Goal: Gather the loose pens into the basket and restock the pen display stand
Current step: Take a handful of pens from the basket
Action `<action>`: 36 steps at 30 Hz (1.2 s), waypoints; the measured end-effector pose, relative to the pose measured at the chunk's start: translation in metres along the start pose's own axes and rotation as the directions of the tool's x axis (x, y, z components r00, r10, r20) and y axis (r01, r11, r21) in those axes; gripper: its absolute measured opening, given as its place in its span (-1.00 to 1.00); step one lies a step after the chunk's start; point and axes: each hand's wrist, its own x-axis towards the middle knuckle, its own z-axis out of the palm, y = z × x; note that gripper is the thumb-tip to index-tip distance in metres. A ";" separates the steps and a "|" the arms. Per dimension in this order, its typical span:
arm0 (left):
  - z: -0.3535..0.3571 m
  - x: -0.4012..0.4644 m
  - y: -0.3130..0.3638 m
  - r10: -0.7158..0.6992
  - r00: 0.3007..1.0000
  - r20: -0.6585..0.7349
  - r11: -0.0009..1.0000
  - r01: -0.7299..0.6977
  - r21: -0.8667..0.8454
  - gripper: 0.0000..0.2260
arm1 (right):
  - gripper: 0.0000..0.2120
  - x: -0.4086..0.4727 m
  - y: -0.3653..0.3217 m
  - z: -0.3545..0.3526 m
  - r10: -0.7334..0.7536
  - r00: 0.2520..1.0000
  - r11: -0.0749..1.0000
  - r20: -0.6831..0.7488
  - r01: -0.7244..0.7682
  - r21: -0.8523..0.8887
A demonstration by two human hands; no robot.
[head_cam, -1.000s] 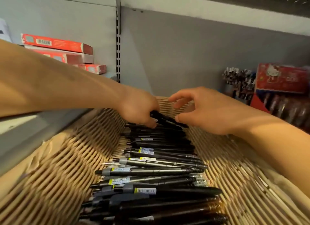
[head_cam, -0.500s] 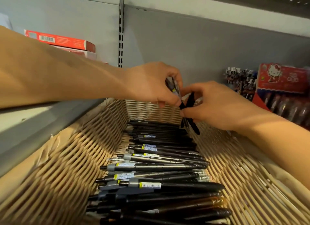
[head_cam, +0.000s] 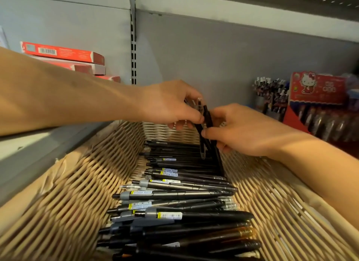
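Observation:
A long woven basket (head_cam: 64, 198) fills the lower view, with several black pens (head_cam: 174, 194) lying crosswise in a row along its bottom. Over the basket's far end my left hand (head_cam: 171, 105) pinches the tops of a few black pens (head_cam: 208, 130) that stand nearly upright. My right hand (head_cam: 242, 130) grips the same bunch lower down, thumb against the barrels. The pens' lower tips hang just above the row in the basket.
Red flat boxes (head_cam: 64, 52) are stacked on the shelf at the left. At the right stand a red cartoon-cat pen display (head_cam: 318, 97) and a cup of pens (head_cam: 270, 93). A grey shelf back wall (head_cam: 223, 56) rises behind the basket.
Both hands lifted a few pens from the far end of the basket. They went from lying flat to nearly upright, and both hands now hold the bunch closer together.

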 end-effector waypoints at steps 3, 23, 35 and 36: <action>0.001 -0.001 -0.001 0.012 1.000 -0.004 1.000 -0.013 -0.017 -0.95 | -0.92 -0.001 -0.002 0.000 0.001 1.000 0.999 0.026 0.000 -0.041; -0.009 0.002 -0.021 -0.216 0.949 0.231 0.782 0.027 0.622 -0.72 | -0.72 -0.008 -0.009 -0.003 0.039 0.994 0.996 -0.098 -0.046 -0.073; 0.009 0.011 -0.040 -0.487 0.782 0.389 0.551 -0.071 0.832 -0.64 | -0.88 -0.008 -0.006 -0.003 -0.055 0.998 0.998 0.002 0.055 -0.005; 0.009 0.011 -0.039 -0.484 0.785 0.386 0.553 -0.068 0.831 -0.66 | -0.88 -0.009 -0.006 -0.003 -0.053 0.999 0.999 0.002 0.053 0.003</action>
